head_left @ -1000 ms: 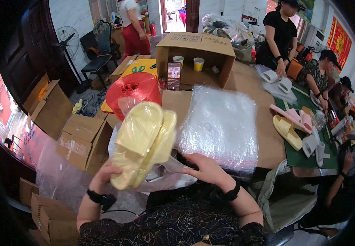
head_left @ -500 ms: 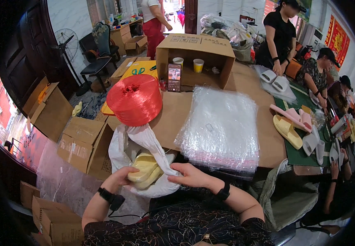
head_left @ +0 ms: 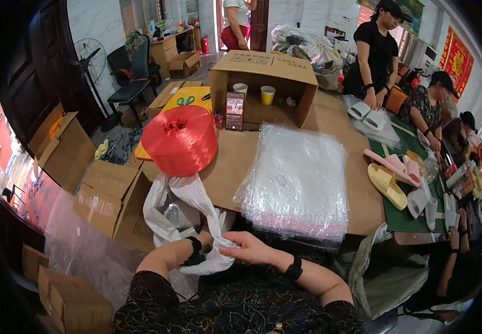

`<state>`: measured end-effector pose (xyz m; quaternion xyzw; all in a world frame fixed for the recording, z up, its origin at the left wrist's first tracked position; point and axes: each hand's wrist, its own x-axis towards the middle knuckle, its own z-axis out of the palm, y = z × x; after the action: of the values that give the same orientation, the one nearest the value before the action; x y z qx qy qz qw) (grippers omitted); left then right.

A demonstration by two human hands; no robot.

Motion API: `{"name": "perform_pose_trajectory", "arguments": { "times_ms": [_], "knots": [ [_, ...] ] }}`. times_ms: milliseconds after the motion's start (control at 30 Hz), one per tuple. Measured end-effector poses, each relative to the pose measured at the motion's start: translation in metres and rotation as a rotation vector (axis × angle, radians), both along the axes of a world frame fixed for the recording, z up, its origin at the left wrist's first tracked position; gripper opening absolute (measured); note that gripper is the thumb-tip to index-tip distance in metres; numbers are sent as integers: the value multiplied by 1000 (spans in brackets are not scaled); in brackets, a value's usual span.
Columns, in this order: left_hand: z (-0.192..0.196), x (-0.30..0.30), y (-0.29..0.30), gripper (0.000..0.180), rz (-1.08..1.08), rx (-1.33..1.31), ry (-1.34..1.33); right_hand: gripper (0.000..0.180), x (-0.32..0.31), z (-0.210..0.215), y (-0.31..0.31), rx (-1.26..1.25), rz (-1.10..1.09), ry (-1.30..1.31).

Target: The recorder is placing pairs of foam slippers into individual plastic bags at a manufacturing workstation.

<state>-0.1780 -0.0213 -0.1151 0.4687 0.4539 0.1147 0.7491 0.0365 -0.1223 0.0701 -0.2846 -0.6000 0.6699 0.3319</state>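
Observation:
A white sack (head_left: 153,205) hangs open at the table's near edge. My right hand (head_left: 247,248) pinches its rim on the right side. Inside the mouth, my left hand (head_left: 205,238) reaches down past the wrist; its fingers are hidden by the sack's side. A pale item in clear plastic (head_left: 182,215) shows in the sack beyond that hand. Just past the sack sits a big roll of red plastic twine (head_left: 180,146). To the right of it lies a stack of clear plastic bags (head_left: 299,175).
A cardboard box on its side (head_left: 263,60) holds paper cups, with a phone (head_left: 235,111) before it. Slippers (head_left: 387,185) lie on a green mat at right, beside co-workers. A green-grey sack (head_left: 388,278) gapes near my right elbow. Cartons (head_left: 107,183) stand at left.
My left hand has gone down into the sack, and the yellow slippers it held are out of sight. The right hand stays on the rim. A person at the back has moved right.

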Motion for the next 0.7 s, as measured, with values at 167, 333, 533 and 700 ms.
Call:
{"name": "perform_pose_trajectory", "arguments": {
  "times_ms": [167,333,533,700],
  "knots": [
    [16,21,8,37,-186,155,117,26,-4,2,6,-10,32,-64],
    [25,34,14,35,-385,328,239,28,-2,-15,-3,168,-1,-111],
    [31,37,11,33,-652,543,389,29,11,-3,-5,183,29,-200],
    [40,3,33,32,-903,734,521,35,23,18,-7,228,6,-204]
  ]
}}
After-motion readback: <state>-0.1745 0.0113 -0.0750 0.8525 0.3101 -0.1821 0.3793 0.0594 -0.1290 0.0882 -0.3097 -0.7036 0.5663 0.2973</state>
